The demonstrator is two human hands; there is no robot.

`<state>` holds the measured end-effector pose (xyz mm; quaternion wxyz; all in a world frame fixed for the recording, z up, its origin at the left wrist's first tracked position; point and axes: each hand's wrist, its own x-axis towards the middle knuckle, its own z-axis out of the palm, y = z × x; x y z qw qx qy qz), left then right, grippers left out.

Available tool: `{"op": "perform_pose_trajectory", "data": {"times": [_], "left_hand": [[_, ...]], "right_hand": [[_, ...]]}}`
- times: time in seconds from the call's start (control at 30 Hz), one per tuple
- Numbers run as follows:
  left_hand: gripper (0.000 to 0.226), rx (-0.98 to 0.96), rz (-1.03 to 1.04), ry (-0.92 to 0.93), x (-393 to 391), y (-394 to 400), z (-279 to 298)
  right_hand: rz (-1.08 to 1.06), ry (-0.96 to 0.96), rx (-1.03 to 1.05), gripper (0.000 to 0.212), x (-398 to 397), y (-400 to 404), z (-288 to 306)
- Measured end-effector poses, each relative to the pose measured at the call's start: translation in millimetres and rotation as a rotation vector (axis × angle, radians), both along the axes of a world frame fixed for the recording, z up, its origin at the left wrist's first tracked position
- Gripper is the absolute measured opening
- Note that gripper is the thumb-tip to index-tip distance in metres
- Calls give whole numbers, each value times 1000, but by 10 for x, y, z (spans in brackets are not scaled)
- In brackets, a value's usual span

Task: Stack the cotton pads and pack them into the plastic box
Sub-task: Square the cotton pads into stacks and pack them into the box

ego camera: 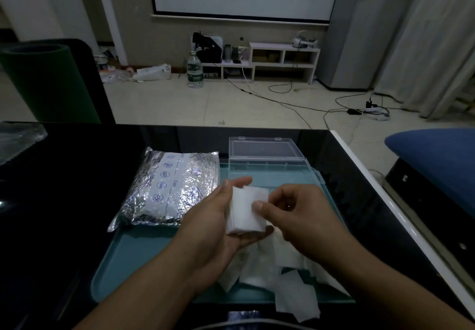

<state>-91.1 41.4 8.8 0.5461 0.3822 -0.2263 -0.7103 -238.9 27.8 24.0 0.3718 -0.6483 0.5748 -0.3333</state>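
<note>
A: Half done at best, I'd say. Left hand cups a stack of cotton pads, fingers curled under and behind it; right hand pinches the stack's top pad w/ thumb, squaring it up.

B: And the rest?

A: Loose pads lie scattered on the teal tray at 6 o'clock from the hands, one hanging over the tray's near edge. Plastic box sits open at 12 o'clock, lid up, looks empty, so nothing packed yet.

B: Room to move?

A: Straight path hands to box, nothing between. Foil pouch at 10 o'clock, just beside the box, overlaps the tray's left rim. Table drops off at 3 o'clock, white edge near the tray. Box front wall is the lip to clear when lowering the stack, imo.
</note>
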Motion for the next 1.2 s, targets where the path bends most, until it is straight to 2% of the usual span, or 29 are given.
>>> {"op": "perform_pose_trajectory", "data": {"times": [0.13,0.23,0.37,0.53,0.63,0.73,0.8,1.0,1.2], "left_hand": [[37,-23,-8,-43,2,2,-6],[37,-28,-14,-70,-14,4,-26],[38,-27,-38,-71,-45,9,-47],[41,-35,-63,-44,-27,-23,-66],[44,-41,-52,-50,-9,-32,-77],[37,-47,-53,-61,-21,-19,-77],[38,-51,-56,-65,-39,-13,-75],[57,-10,-167,24,-22,-6,-68],[57,4,-164,50,-24,-7,-63]], "right_hand": [[86,-151,45,20,-96,-24,94],[127,-108,71,18,-79,-20,76],[40,19,-22,15,-10,-23,-34],[-15,366,-340,21,38,22,-170],[120,328,-461,41,-20,8,-113],[356,313,-378,79,-99,15,-15],[435,339,-379,93,-120,14,-25],[427,275,-331,97,-95,15,-62],[457,288,-368,99,-103,-5,-88]]}}
